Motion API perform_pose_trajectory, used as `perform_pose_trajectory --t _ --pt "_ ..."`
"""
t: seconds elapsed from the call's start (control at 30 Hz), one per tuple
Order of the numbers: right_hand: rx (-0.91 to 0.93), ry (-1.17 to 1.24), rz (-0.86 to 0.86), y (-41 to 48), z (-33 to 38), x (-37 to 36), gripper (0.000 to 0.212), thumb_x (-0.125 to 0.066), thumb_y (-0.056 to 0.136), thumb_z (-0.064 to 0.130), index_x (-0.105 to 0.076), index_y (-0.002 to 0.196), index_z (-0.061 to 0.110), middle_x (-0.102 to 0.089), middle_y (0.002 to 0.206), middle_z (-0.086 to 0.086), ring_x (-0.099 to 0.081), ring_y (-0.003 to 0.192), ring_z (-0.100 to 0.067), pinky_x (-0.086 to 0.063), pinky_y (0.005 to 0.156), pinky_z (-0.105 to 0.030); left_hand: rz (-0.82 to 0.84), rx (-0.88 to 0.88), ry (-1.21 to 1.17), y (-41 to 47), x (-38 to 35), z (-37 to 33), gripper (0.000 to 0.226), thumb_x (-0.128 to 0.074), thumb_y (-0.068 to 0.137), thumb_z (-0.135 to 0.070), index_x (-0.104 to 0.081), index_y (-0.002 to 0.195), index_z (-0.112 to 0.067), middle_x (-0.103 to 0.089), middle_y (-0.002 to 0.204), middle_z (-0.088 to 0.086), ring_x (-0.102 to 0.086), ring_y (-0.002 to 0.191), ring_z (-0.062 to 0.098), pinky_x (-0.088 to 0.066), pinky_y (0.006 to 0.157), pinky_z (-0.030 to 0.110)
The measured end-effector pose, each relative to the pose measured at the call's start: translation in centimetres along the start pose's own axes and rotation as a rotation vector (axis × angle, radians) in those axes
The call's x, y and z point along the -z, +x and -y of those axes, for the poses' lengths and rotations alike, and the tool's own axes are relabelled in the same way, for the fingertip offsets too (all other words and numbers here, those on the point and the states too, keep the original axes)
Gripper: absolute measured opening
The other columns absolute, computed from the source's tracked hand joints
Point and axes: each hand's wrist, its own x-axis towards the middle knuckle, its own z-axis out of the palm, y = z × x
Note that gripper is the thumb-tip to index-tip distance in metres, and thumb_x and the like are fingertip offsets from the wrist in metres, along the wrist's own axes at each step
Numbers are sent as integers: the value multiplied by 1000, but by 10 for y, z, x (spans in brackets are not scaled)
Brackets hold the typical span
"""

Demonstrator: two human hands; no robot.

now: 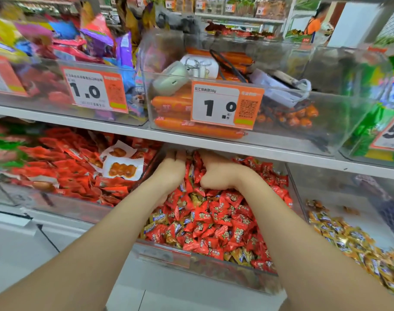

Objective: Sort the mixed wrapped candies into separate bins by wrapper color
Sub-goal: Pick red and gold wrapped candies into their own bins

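Red candies (216, 223) heaping in the clear bin (232, 277), you are reaching both arms to its far edge, left hand (172, 170) flat-fingered, right hand (216, 173) curling, grip unclear.

Both arms are bare and reach far forward. The left arm comes up from the bottom left and the right arm from the bottom right, and they lean in toward each other. The two hands sit side by side near the back edge of the bin (164, 257), close but not touching. The left hand (172, 168) lies palm down with its fingers (179, 154) mostly straight, pointing to the back. The right hand (216, 173) is bent at the wrist and bunched up, its fingers curled in round some red candies (198, 176). Its fingertips are hidden.
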Motion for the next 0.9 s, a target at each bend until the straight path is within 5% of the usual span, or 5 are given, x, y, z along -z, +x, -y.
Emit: perform_pose_trajectory --t 0.13,0.33,0.57,0.77,0.9 --pt "99 28 -72 -29 3 2 79 -57 82 -1 -31 154 18 -54 104 -1 -55 88 -21 -42 64 -20 31 -183 -41 -27 12 -14 46 -29 112 -48 -37 154 -31 -46 132 -13 -42 123 6 -25 102 23" --pt "102 -98 -83 -66 -14 -17 88 -55 80 0 -32 161 24 -52 142 -13 -47 136 -35 -40 114 -47 338 -224 363 -62 34 -3 28 -34 113 -34 -43 140 -29 -62 106 3 -58 80 3 -40 65 15" --pt "72 -263 -225 -97 -24 -11 84 -54 84 1 -36 161 30 -41 157 -11 -35 143 -36 -31 119 -51 395 -357 687 -71 58 8 53 -53 107 -41 -39 157 -34 -8 173 2 -14 160 19 -24 125 33" --pt "249 -43 -473 -94 -5 -24 43 -53 97 14 -62 139 19 -63 136 -1 -52 129 -20 -41 112 -36 271 -510 701 -70 59 7 49 -84 87 -35 -65 132 -32 -59 126 -11 -56 116 6 -47 104 29" --pt "245 -254 -307 -80 0 -35 58 -57 99 51 -51 149 24 -64 134 -1 -52 127 -25 -46 106 -46 228 -521 701 -68 55 6 41 -90 80 -34 -69 114 -36 -63 106 -16 -58 88 0 -45 76 19"
